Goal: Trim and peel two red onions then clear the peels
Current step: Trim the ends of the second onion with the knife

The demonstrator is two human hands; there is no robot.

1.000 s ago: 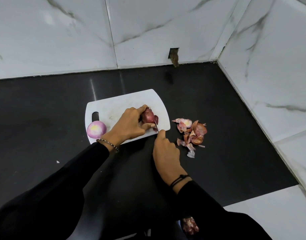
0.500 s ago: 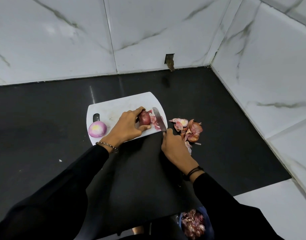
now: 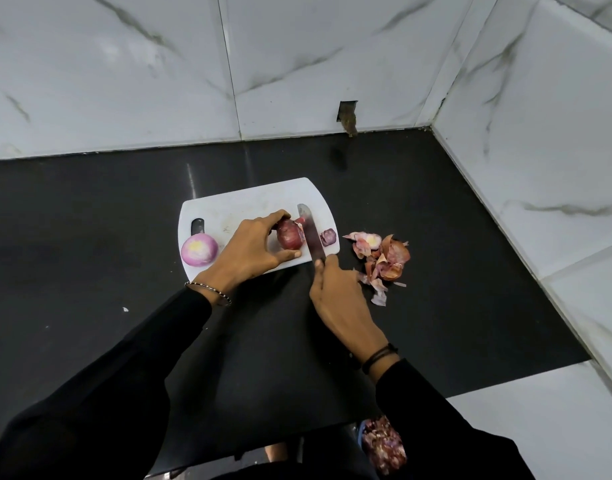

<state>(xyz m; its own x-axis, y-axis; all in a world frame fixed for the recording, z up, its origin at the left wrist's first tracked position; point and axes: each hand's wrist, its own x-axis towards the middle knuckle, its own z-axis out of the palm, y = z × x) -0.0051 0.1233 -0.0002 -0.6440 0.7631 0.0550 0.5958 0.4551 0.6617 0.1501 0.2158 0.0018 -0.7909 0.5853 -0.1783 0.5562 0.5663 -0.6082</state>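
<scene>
**Head view: onion prep, mid-task.** The peeled onion (image 3: 199, 250) sits at the left end of the board (image 3: 249, 199), pale and finished as far as I can see. The second onion (image 3: 290, 238) lies on its side near the board's middle, skin on. The left hand (image 3: 252, 249) clasps it, fingers curled over the top and thumb at the near side. The right hand (image 3: 339, 299) is closed round the handle of the knife (image 3: 311, 237), with the blade pointing away along the onion's right end.

A cut end (image 3: 328, 236) lies on the board just right of the blade, so I judge one trim of this onion done (root or top, I cannot say which). Left to do, by my reading: the other end, the skin, then the clearing. The peels (image 3: 384, 258) lie heaped on the counter (image 3: 89, 237) just right of the board, not yet cleared.

**Hidden or doubtful.**
- The knife handle is wholly inside the right hand.
- I cannot tell whether the edge touches the onion or only stands beside it.
- The left fingers cover the onion's left end.
- At the bottom edge a container (image 3: 382, 445) of reddish scraps shows between the sleeves, mostly cut off. I take it for the peel bin but cannot confirm that.
</scene>
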